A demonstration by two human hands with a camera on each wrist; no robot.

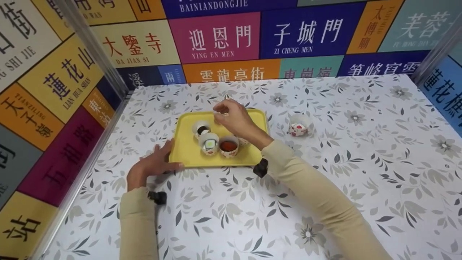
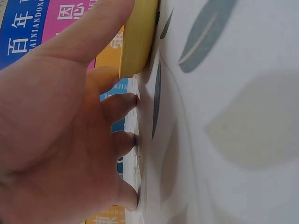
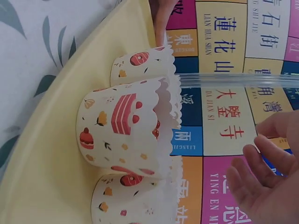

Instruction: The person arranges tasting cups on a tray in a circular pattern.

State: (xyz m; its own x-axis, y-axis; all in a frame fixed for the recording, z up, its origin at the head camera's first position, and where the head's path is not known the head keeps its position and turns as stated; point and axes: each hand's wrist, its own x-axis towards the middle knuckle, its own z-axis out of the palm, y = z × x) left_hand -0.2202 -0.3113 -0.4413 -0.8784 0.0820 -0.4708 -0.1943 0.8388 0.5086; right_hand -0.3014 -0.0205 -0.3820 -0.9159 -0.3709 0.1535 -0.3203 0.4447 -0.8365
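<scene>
My left hand [image 1: 153, 160] rests at the near left corner of a yellow tray [image 1: 186, 157], thumb along its near edge. In the left wrist view its fingers [image 2: 119, 105] spread apart with tips down at the tabletop. My right hand [image 1: 234, 117] hovers over the far part of the tray, fingers loosely bent, and nothing shows in it in the right wrist view. Below it stand printed paper cups: one with a dark piece [image 1: 202, 128], one with a white and green piece [image 1: 209, 144], and one with reddish-brown contents [image 1: 229, 146]. The right forearm partly hides another cup.
Another paper cup [image 1: 298, 125], with something white in it, stands on the floral tabletop [image 1: 346, 151] to the right of the tray. Walls of coloured sign panels [image 1: 216, 38] rise behind and at the left.
</scene>
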